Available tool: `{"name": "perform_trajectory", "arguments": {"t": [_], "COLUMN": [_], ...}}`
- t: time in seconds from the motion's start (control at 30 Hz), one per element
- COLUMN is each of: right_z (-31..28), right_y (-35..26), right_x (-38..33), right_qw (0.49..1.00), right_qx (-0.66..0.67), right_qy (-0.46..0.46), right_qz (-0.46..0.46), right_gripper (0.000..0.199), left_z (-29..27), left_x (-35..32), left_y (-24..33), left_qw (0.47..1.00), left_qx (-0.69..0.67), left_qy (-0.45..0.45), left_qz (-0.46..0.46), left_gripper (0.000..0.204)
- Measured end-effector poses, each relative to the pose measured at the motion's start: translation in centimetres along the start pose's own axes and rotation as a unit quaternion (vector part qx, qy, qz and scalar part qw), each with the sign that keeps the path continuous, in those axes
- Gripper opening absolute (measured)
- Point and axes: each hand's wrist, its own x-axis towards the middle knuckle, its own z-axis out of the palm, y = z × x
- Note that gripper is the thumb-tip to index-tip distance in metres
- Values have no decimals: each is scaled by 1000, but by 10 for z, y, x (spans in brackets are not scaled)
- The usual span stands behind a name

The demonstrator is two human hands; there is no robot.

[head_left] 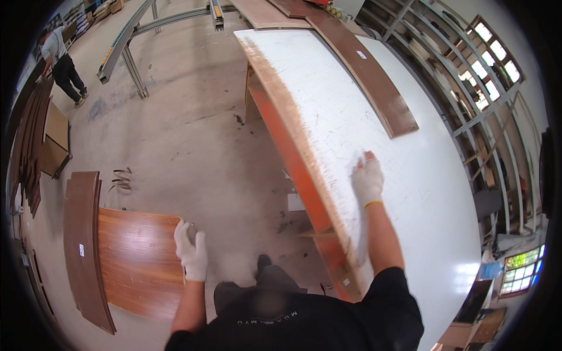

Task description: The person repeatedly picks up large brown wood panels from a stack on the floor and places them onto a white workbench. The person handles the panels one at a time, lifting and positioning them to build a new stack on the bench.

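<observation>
Left of the white surface [430, 228] we have dark brown panels [81, 228], then the wood-grain panel [137, 251], our left hand [191, 248] at its surface-side edge; we cannot tell whether those fingers clamp it. Over the surface, our right hand [369, 180] has fingers loosely apart, gripping nothing visible. We seem to be steadying the wood-grain panel; the next move probably calls for a surer grip.

On the table [427, 193], a plank [374, 79] is laid toward the far end. Left of the table, a panel [140, 248] is bordered on its left by boards [81, 216]. On the right, the table is flanked by a rack [475, 120].
</observation>
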Motion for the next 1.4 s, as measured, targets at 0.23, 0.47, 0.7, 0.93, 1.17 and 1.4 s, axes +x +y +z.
{"name": "perform_trajectory", "arguments": {"t": [0.23, 0.47, 0.7, 0.93, 1.17, 1.4], "right_z": [6, 5, 65, 75, 72, 17], "right_y": [7, 10, -12, -13, -9, 32], "right_x": [-1, 118, 183, 179, 171, 272], "right_qw": [997, 988, 986, 997, 998, 967], "right_qx": [2, -135, -129, -28, 22, 148], "right_qy": [-50, 32, -94, -15, -22, 50], "right_qz": [-52, -65, -38, 69, 59, 200], "right_gripper": [59, 54, 46, 44, 44, 53], "left_z": [124, 233, 384, 573, 604, 394], "left_x": [117, 209, 434, 546, 500, 416], "left_y": [121, 201, 282, 350, 367, 282], "left_qw": [971, 937, 867, 803, 731, 720], "left_qx": [-36, -161, -335, -455, -522, -499], "left_qy": [-43, -126, -354, -347, -333, -389], "left_qz": [231, 283, -102, -168, -286, -284], "left_gripper": [46, 45, 43, 22, 17, 53]}}
